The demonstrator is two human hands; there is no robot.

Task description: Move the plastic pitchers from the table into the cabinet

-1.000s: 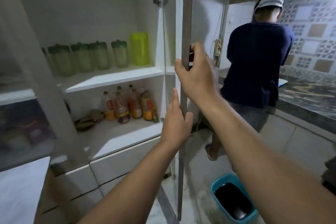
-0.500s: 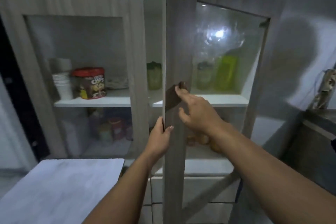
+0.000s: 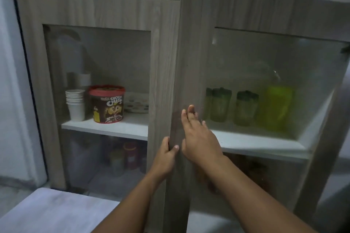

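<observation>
Behind the glass of the right cabinet door (image 3: pixel 191 58), a yellow-green plastic pitcher (image 3: pixel 278 108) stands on the white shelf (image 3: pixel 255 143) beside three green lidded tumblers (image 3: pixel 220 107). The door is nearly flush with the cabinet. My left hand (image 3: pixel 166 154) curls around the door's left edge at shelf height. My right hand (image 3: pixel 197 134) lies flat on the door frame, fingers spread and pointing up, over the dark handle. Neither hand holds a pitcher.
The left cabinet door (image 3: pixel 162 73) is closed; behind its glass stand stacked white paper cups (image 3: pixel 75 104), a red-lidded Choco Chips tub (image 3: pixel 107 104) and a patterned dish. Jars sit dimly on lower shelves. A white table corner (image 3: pixel 56 212) lies at bottom left.
The right door swung from wide open to nearly closed. My view turned from the person at the counter to face the cabinet. My right hand flattened on the frame.
</observation>
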